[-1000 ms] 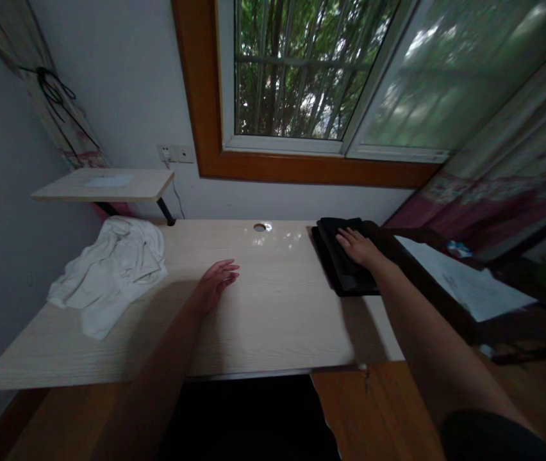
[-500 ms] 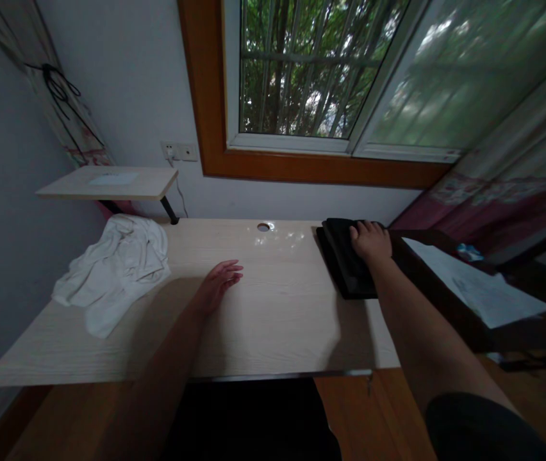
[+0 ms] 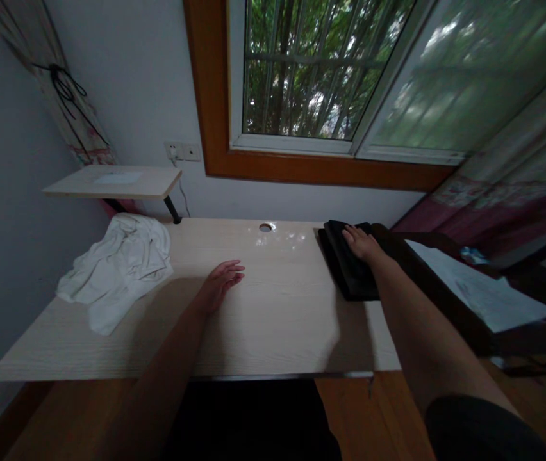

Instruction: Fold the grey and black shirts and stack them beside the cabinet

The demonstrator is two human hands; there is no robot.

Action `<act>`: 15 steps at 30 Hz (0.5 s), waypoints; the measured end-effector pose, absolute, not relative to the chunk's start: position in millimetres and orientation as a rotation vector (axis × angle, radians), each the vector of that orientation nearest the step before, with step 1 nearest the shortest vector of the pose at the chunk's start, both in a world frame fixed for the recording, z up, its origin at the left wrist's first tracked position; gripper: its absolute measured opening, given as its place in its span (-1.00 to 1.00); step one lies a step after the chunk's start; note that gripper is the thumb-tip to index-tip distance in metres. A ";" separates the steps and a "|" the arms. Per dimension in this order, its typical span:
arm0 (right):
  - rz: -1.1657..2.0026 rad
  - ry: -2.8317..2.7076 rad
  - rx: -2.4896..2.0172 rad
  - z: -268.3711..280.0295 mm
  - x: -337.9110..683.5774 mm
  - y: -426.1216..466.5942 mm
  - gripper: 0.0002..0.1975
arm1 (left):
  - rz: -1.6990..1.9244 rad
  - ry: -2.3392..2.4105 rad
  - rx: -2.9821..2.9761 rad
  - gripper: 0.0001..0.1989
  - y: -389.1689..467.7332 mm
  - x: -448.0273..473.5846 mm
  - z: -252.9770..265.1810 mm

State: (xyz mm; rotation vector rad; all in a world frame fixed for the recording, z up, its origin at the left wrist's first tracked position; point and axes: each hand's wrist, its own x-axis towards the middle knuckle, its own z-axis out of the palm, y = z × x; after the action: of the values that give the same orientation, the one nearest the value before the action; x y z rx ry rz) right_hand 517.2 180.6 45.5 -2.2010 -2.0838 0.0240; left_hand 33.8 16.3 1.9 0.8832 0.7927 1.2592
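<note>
My right hand (image 3: 362, 244) lies flat, fingers stretched out, on top of a stack of folded black cloth (image 3: 345, 269) at the right end of the desk. The folds make layers, and part of the stack is hidden under my hand and forearm. Over the middle of the desk (image 3: 277, 320), my left hand (image 3: 220, 285) is held with its fingers apart and nothing in them. To its left lies a crumpled white cloth (image 3: 129, 256), some of it beneath the raised shelf.
A small raised shelf (image 3: 124, 182) on black legs stands at the back left, with a paper on it. A cable hole (image 3: 266, 228) is near the desk's back edge. Beyond the right end is dark furniture with a pale sheet (image 3: 479, 288). The window (image 3: 321, 77) is behind.
My right hand has shifted slightly left across the black cloth, its fingers now straighter. The left hand stays almost where it was. The whole view has moved a little.
</note>
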 end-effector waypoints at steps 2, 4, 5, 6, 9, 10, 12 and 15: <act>0.064 -2.069 -2.217 48.4 511.9 177.1 -0.30 | 1.254 0.787 0.894 -0.58 17.0 33.1 -0.1; 0.103 -2.062 -2.217 50.9 505.6 171.9 -0.29 | 1.252 0.778 0.901 -0.58 17.7 32.5 -2.3; 0.115 -2.061 -2.212 51.9 502.1 168.3 -0.28 | 1.252 0.774 0.902 -0.58 18.1 32.3 -3.2; 0.122 -2.063 -2.205 52.6 498.3 163.7 -0.28 | 1.251 0.772 0.901 -0.58 18.4 32.2 -3.9; 0.083 -2.106 -2.165 54.6 484.5 143.1 -0.26 | 1.253 0.780 0.888 -0.59 18.9 32.3 -5.1; 0.046 -2.140 -2.145 55.4 478.5 133.7 -0.25 | 1.253 0.780 0.886 -0.59 18.9 32.4 -5.3; -0.084 -2.215 -2.093 56.9 463.5 111.9 -0.24 | 1.258 0.775 0.886 -0.60 18.8 32.5 -5.7; -0.257 -2.342 -1.835 54.5 431.5 76.6 -0.36 | 1.266 0.783 0.890 -0.61 18.3 32.1 -5.5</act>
State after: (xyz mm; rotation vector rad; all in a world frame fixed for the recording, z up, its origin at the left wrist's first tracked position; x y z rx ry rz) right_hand 431.5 76.6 54.5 -1.8353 -2.3416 -0.2566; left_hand 32.1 18.3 -5.5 0.8905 0.7827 1.2656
